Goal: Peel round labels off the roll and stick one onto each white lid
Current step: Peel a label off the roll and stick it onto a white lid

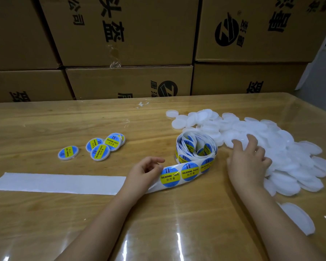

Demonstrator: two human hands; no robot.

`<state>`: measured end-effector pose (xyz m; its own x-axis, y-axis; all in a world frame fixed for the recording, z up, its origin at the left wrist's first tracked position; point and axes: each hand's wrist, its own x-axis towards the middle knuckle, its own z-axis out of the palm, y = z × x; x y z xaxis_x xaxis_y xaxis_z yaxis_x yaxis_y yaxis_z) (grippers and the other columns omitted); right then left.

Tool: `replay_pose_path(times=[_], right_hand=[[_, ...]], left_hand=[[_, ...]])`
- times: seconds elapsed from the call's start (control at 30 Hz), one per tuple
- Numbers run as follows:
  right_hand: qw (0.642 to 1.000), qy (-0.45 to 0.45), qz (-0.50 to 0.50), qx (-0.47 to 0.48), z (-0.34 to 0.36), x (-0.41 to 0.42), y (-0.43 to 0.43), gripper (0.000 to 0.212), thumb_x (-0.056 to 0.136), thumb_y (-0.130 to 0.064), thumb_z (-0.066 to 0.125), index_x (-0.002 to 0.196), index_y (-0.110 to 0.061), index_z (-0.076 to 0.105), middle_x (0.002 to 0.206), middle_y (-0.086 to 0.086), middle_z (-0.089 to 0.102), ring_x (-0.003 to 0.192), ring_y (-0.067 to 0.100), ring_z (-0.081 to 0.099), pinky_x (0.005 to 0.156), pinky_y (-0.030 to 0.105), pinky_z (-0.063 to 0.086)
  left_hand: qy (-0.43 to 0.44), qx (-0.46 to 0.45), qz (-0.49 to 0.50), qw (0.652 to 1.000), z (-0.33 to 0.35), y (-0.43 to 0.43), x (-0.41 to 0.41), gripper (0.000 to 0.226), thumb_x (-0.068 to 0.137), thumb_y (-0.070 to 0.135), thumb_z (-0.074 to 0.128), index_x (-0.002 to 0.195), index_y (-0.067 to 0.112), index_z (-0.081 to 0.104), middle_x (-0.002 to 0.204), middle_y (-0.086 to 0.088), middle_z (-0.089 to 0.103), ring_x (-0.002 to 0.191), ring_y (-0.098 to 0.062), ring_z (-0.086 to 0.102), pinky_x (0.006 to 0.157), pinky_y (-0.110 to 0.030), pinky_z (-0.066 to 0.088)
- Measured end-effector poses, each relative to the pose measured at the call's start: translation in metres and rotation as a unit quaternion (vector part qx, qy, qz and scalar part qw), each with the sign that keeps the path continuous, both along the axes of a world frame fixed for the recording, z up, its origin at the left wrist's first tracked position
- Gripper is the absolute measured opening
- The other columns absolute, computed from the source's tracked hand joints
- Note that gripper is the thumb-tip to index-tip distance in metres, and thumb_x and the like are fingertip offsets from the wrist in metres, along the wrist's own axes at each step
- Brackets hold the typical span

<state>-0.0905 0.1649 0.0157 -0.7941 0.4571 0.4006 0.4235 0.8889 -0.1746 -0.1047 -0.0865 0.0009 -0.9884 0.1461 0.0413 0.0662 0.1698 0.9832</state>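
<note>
A loose roll of round blue-and-yellow labels (pixel 196 147) stands mid-table, its strip running left toward me. My left hand (pixel 143 171) rests on the strip, fingers curled at the edge of the first label (pixel 170 177). The bare white backing strip (pixel 56 183) trails off to the left. My right hand (pixel 248 161) lies spread on the near edge of a big pile of plain white lids (pixel 271 140), fingers touching lids; no lid is lifted. Several labelled lids (pixel 100 147) lie in a small group at the left.
Stacked brown cardboard boxes (pixel 128 34) wall off the far side of the wooden table (pixel 45 125). One stray white lid (pixel 297 217) lies near the right front edge. A scrap of clear tape (pixel 142 104) sits at the table's back.
</note>
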Motion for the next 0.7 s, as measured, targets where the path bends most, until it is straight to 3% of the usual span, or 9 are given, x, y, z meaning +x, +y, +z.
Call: replay_pose_path(times=[0.07, 0.17, 0.23, 0.33, 0.4, 0.53, 0.6, 0.7], right_hand=[[0.985, 0.140, 0.091, -0.054, 0.005, 0.000, -0.009, 0.046, 0.080, -0.003, 0.061, 0.126, -0.010, 0.055, 0.144, 0.018, 0.031, 0.119, 0.039, 0.042, 0.090, 0.051, 0.036], [0.917, 0.284, 0.253, -0.119, 0.008, 0.008, -0.038, 0.045, 0.073, 0.003, 0.067, 0.117, -0.004, 0.059, 0.134, 0.021, 0.040, 0.115, 0.035, 0.050, 0.094, 0.046, 0.044], [0.884, 0.284, 0.349, -0.124, 0.005, 0.016, -0.061, 0.043, 0.076, -0.004, 0.067, 0.117, -0.009, 0.056, 0.132, 0.017, 0.040, 0.117, 0.031, 0.050, 0.097, 0.036, 0.043], [0.856, 0.258, 0.438, -0.095, -0.002, 0.025, -0.085, 0.041, 0.079, -0.012, 0.067, 0.118, -0.014, 0.054, 0.130, 0.009, 0.039, 0.115, 0.030, 0.053, 0.095, 0.037, 0.046], [0.850, 0.259, 0.454, -0.071, -0.002, 0.028, -0.092, 0.040, 0.079, -0.013, 0.068, 0.117, -0.011, 0.058, 0.129, 0.010, 0.039, 0.111, 0.030, 0.055, 0.091, 0.038, 0.049], [0.860, 0.248, 0.445, -0.025, -0.003, 0.028, -0.097, 0.048, 0.074, -0.009, 0.075, 0.117, -0.014, 0.056, 0.129, 0.010, 0.037, 0.108, 0.032, 0.058, 0.089, 0.039, 0.051], [0.858, 0.245, 0.450, -0.022, -0.004, 0.027, -0.099, 0.050, 0.075, -0.009, 0.074, 0.118, -0.016, 0.049, 0.130, 0.010, 0.039, 0.109, 0.031, 0.057, 0.090, 0.039, 0.050], [0.857, 0.257, 0.443, -0.061, -0.006, 0.025, -0.098, 0.038, 0.081, -0.012, 0.066, 0.118, -0.012, 0.055, 0.127, 0.013, 0.048, 0.110, 0.029, 0.056, 0.093, 0.038, 0.048]], left_hand=[[0.007, -0.004, 0.000, 1.000, -0.001, -0.001, -0.001, 0.016, 0.088, 0.014, 0.062, 0.090, 0.028, 0.070, 0.070, -0.001, 0.058, 0.058, -0.003, 0.050, 0.052, -0.010, 0.039], [0.014, 0.003, 0.003, 1.000, -0.001, -0.001, -0.001, 0.017, 0.090, 0.016, 0.060, 0.088, 0.030, 0.070, 0.070, -0.005, 0.060, 0.062, -0.008, 0.050, 0.057, -0.016, 0.041], [0.027, 0.020, 0.001, 0.999, 0.001, 0.000, 0.000, 0.017, 0.093, 0.019, 0.056, 0.090, 0.028, 0.070, 0.084, 0.002, 0.069, 0.075, -0.005, 0.058, 0.070, -0.017, 0.045], [0.039, 0.056, -0.028, 0.997, 0.006, -0.001, 0.003, 0.020, 0.095, 0.023, 0.051, 0.093, 0.018, 0.070, 0.092, 0.006, 0.071, 0.084, -0.003, 0.063, 0.076, -0.013, 0.046], [0.064, 0.048, -0.058, 0.995, 0.007, -0.001, 0.006, 0.019, 0.094, 0.024, 0.053, 0.092, 0.017, 0.070, 0.092, 0.004, 0.071, 0.087, -0.005, 0.064, 0.078, -0.014, 0.047], [0.075, 0.023, -0.073, 0.994, 0.004, -0.001, 0.007, 0.011, 0.089, 0.014, 0.063, 0.081, 0.020, 0.068, 0.073, 0.011, 0.067, 0.070, 0.000, 0.059, 0.067, -0.010, 0.043], [0.059, 0.025, -0.079, 0.995, 0.004, -0.001, 0.007, 0.011, 0.088, 0.013, 0.064, 0.078, 0.019, 0.068, 0.070, 0.008, 0.065, 0.068, -0.004, 0.058, 0.067, -0.014, 0.043], [0.019, 0.074, -0.064, 0.995, 0.006, -0.004, 0.005, 0.013, 0.084, 0.024, 0.065, 0.082, 0.012, 0.071, 0.079, -0.004, 0.069, 0.076, -0.011, 0.060, 0.072, -0.020, 0.045]])
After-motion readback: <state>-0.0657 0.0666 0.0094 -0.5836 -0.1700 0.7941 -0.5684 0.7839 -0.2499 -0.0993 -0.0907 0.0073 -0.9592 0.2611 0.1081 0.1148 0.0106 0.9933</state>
